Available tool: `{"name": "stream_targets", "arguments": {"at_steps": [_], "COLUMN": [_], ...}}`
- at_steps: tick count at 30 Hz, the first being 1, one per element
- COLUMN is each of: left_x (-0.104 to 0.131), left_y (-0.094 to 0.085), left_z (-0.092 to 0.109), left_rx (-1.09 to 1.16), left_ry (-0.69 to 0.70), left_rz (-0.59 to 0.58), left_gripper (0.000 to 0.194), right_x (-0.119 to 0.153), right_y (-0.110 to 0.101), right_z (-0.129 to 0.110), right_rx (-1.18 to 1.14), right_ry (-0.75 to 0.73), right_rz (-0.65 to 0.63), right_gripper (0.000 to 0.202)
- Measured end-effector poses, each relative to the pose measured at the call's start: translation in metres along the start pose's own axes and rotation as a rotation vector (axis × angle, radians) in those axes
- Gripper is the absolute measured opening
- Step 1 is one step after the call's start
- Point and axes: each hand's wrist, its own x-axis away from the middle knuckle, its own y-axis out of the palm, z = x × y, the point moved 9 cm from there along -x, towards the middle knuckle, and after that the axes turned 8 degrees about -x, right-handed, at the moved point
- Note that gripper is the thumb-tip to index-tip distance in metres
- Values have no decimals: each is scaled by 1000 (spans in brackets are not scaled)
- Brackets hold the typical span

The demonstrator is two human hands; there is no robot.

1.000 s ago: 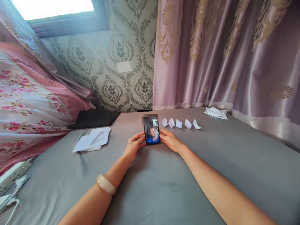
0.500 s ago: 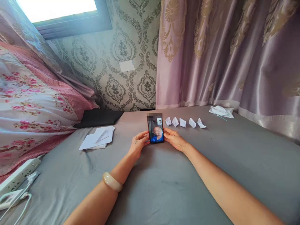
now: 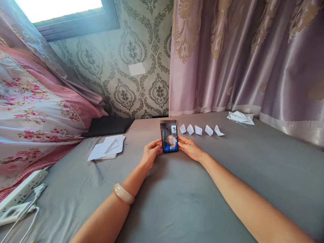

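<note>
A smartphone [image 3: 169, 139] stands upright in the middle of the grey sheet, its lit screen facing me with a video call on it. My left hand [image 3: 152, 152] grips its left edge, and my right hand [image 3: 189, 147] grips the right edge low down. The fingers behind the phone are hidden. To the right of it, several small folded white paper pieces [image 3: 198, 130] sit in a row. On the left lies a stack of white paper [image 3: 101, 151] with a folded piece on top. A pale bangle [image 3: 124, 194] circles my left forearm.
A white power strip [image 3: 22, 189] with a plug and cables lies at the left edge. Behind the paper stack is a dark cloth [image 3: 108, 126]. More crumpled white paper [image 3: 241, 117] rests at the far right, near the purple curtain [image 3: 215, 67]. Floral fabric [image 3: 32, 111] hangs on the left.
The view has shifted slightly, so most things on the sheet sit a little further right. Both hands keep hold of the smartphone as before.
</note>
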Motion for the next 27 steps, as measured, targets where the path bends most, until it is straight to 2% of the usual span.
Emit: {"name": "stream_targets", "arguments": {"at_steps": [6, 13, 15, 18, 20, 22, 24, 25, 27], "left_x": [0, 4, 5, 15, 29, 48, 82, 107, 170], "left_y": [1, 5, -3, -18, -11, 19, 69, 92, 118], "left_z": [2, 7, 6, 10, 19, 30, 34, 31, 11], "left_rx": [-4, -65, -95, -123, -78, 49, 210, 267, 300], "left_ry": [8, 44, 43, -22, -92, -171, -277, -331, -403], "left_rz": [-7, -22, 71, 323, 388, 273, -70, -254, -582], "left_gripper": [51, 40, 35, 23, 16, 15, 21, 24, 29], "right_x": [0, 0, 1, 1, 1, 1, 0, 0, 0], "right_y": [2, 2, 3, 2, 1, 0, 0, -1, -1], "right_z": [-1, -2, -2, -2, -1, 1, 2, 2, 2], "right_rx": [7, -10, -4, 6, 9, 14, 14, 12, 5], "right_ry": [-2, -7, -5, 1, 6, 12, 11, 10, 15], "right_rz": [-12, 5, 6, 16, 30, 37, 35, 32, 26], "right_gripper": [48, 45, 45, 46, 45, 45, 46, 46, 48]}}
